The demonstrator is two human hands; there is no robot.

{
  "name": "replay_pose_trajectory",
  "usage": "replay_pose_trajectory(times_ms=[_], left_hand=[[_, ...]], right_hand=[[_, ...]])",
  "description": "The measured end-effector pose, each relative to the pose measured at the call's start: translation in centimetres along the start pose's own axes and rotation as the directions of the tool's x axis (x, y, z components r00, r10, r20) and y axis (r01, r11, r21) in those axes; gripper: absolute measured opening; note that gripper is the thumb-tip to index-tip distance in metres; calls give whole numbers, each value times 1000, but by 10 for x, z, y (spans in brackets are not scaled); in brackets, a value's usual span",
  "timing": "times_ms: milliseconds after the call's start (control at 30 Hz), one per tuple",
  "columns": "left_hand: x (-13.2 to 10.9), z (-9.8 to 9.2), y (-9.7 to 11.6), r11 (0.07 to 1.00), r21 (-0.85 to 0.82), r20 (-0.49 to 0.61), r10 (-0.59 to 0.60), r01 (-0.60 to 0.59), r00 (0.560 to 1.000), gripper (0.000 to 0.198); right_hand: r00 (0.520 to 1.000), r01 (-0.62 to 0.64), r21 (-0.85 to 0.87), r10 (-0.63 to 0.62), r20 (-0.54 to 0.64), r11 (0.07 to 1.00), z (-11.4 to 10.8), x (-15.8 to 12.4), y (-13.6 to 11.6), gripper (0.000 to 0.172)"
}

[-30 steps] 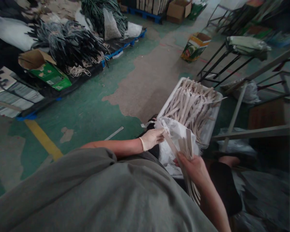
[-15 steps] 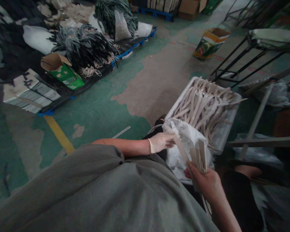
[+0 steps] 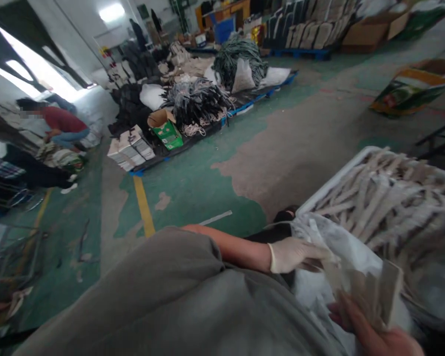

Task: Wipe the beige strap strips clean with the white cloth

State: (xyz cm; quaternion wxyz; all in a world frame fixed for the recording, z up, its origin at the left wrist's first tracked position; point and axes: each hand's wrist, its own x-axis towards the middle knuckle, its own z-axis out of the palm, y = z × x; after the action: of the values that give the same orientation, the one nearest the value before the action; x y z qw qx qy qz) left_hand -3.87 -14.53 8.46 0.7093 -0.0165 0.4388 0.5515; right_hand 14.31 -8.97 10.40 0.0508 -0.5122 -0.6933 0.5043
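Observation:
In a pale glove, my left hand (image 3: 300, 254) pinches the upper end of a flat beige strip (image 3: 333, 277). My right hand (image 3: 374, 329) is bare and closed round several more beige strips (image 3: 390, 284), whose ends stick up above the fingers. The strip at my left fingertips runs down toward my right thumb. Beneath both hands lies a white plastic bag (image 3: 313, 296), partly covered by them. Just beyond, a white crate (image 3: 328, 183) is heaped with long beige strips (image 3: 371, 198). Motion smears the right hand somewhat.
A blue pallet (image 3: 207, 131) holds bundled black straps (image 3: 200, 101), a green box (image 3: 166, 131) and stacked white sheets (image 3: 129, 148). An orange-green carton (image 3: 411, 91) stands at right. Another person (image 3: 65, 123) crouches far left. A pale strip (image 3: 215, 217) lies on the floor.
My view has swung up and left, so the hands and crate appear lower and farther right, and people have come into sight. Both hands keep their hold on the strips.

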Motion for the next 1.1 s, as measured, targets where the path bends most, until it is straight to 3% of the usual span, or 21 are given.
replay_pose_trajectory(times_ms=[33,167,233,333,433,533,600,700,833,900,967,1033,1100], left_hand=[[-2,0,-3,1000,23,1,-11,11,1000,24],[-10,5,-8,996,71,38,-56,54,998,28],[-14,7,1,993,74,80,-97,91,992,23],[-22,6,20,983,52,103,-179,174,979,21],[-31,2,25,971,43,131,-239,235,962,21],[-34,-2,12,961,66,180,-277,270,944,18],[-33,-3,3,966,88,203,-257,244,945,16],[-34,-2,-2,973,98,248,-229,210,941,16],[-39,-1,2,947,91,339,-322,309,884,29],[-34,-8,8,937,47,258,-347,347,901,37],[-19,-20,19,948,-66,98,-305,312,947,43],[2,-34,39,963,-215,-96,-187,163,978,43],[22,-45,66,942,-331,-270,-33,-60,962,39]], right_hand=[[998,-48,25,47,31,999,2,-6,-7,36],[991,-89,248,111,-74,965,7,-14,-27,36],[972,-57,304,123,-202,951,1,-13,-21,36],[906,44,299,88,-415,953,-9,-19,-5,34],[889,267,185,-168,-425,946,-7,-28,-4,29],[825,543,53,-521,-220,838,2,-32,-19,29],[784,613,21,-604,-143,790,6,-32,-30,28],[808,570,-25,-566,-160,821,7,-33,-37,22],[872,380,-55,-377,-312,923,-1,-44,-38,19],[889,283,49,-243,-387,958,-11,-56,-35,23],[896,235,167,-147,-420,957,-25,-75,-31,25],[913,206,210,-111,-393,956,-40,-99,-23,22],[940,159,208,-83,-330,965,-50,-124,-13,19]])
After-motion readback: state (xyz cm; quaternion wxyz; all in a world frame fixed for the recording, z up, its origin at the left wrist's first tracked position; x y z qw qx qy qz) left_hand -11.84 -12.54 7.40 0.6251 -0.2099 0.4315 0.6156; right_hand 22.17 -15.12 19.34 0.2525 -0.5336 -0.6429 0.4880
